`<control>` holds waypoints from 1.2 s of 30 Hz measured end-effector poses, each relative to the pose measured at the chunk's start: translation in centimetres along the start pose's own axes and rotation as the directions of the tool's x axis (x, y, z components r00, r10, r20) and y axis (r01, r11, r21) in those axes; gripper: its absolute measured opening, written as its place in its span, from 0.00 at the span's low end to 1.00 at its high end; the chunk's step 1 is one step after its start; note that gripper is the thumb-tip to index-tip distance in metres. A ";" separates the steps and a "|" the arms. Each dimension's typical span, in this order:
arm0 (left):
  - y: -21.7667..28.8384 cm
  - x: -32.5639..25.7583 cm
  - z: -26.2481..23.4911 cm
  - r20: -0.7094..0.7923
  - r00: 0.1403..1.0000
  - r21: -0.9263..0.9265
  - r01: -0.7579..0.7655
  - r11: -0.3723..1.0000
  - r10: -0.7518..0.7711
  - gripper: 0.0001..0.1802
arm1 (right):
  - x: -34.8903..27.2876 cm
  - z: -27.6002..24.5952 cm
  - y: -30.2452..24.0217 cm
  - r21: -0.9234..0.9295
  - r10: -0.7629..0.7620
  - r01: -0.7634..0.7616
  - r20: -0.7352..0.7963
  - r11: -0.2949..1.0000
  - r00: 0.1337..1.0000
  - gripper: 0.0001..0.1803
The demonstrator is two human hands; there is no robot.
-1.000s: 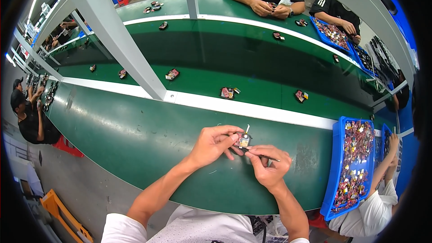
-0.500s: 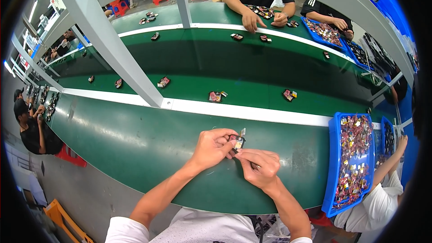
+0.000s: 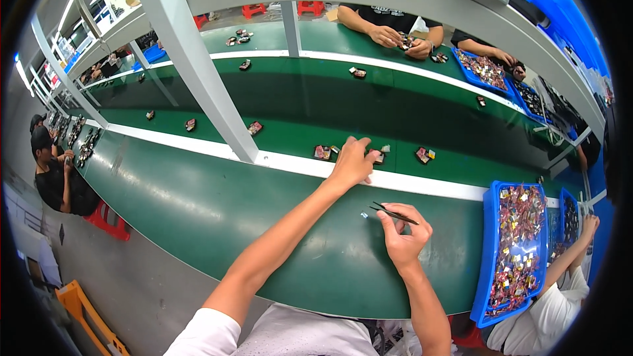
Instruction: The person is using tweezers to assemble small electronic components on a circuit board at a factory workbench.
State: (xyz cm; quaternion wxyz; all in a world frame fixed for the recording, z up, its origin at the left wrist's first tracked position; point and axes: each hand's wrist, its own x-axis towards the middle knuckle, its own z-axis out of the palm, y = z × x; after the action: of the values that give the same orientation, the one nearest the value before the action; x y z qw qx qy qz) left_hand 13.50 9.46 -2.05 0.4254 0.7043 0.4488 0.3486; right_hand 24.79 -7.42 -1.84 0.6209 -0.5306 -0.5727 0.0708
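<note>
My left hand [image 3: 354,162] reaches out over the rail onto the green belt, fingers spread. Right beside its fingertips on the belt lies a small black-framed part with a pink and pale inside [image 3: 377,157], partly hidden by the hand. Black tweezers [image 3: 395,213] are held between the thumb and fingers of my right hand [image 3: 407,237], above the green bench, their tips pointing left. Close to those tips a tiny pale, clear-looking piece [image 3: 364,215] rests on the bench.
Similar small parts [image 3: 322,152] lie spaced along the belt [image 3: 297,99]. A white rail [image 3: 297,165] and grey post [image 3: 198,66] stand beyond the bench. To the right is a blue tray [image 3: 489,257] heaped with pink pieces. Co-workers sit across the belt and on both sides.
My left hand has moved forward from the bench to the belt, and the black-framed part both hands held now lies there. My right hand has drawn back slightly right with the tweezers.
</note>
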 end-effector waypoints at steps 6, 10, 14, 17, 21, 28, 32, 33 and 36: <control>-3.1 1.2 -5.4 -0.397 0.866 0.498 -0.074 0.864 0.303 0.04 | 0.1 -0.2 0.1 0.010 -0.027 0.027 0.021 1.000 0.999 0.10; -5.2 0.7 -9.4 -0.355 0.935 0.495 0.206 0.844 -0.020 0.10 | -0.2 0.1 -0.3 0.021 -0.042 0.041 0.051 0.999 0.998 0.10; -5.5 1.0 -9.6 -0.311 0.938 0.426 0.280 0.860 -0.152 0.14 | -0.7 0.4 -0.1 0.025 -0.092 0.090 0.095 0.996 0.991 0.10; -5.1 0.8 -9.7 -0.301 0.934 0.393 0.303 0.868 -0.190 0.13 | -0.8 0.4 0.1 0.023 -0.072 0.070 0.108 0.997 0.992 0.10; -5.5 0.0 -10.2 -0.339 0.909 0.256 0.337 0.906 -0.242 0.10 | -0.7 0.3 -0.1 0.054 0.035 -0.042 0.121 0.998 0.992 0.09; 0.7 -8.8 -5.6 -0.093 0.989 -0.086 0.105 0.991 -0.113 0.10 | -0.5 -0.8 0.6 0.365 0.461 -0.506 0.208 0.782 0.863 0.07; 1.1 -11.5 -4.0 -0.018 0.994 -0.197 0.102 0.975 -0.108 0.08 | -0.5 -0.7 0.4 0.372 0.467 -0.524 0.236 0.766 0.852 0.06; 1.0 -11.7 -3.7 -0.017 0.993 -0.201 0.109 0.974 -0.114 0.08 | -0.6 -0.7 0.4 0.348 0.455 -0.512 0.236 0.786 0.859 0.06; 0.5 -11.9 -3.1 -0.063 0.998 -0.152 0.002 0.988 -0.012 0.07 | -0.8 -0.5 0.4 0.295 0.435 -0.484 0.218 0.824 0.874 0.06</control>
State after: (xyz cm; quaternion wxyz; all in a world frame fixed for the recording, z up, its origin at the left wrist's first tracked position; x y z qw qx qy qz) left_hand 6.69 -0.81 -1.68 0.4647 0.6566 0.4368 0.4026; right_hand 25.10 -8.11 -2.51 0.6255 -0.5311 -0.4491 0.3535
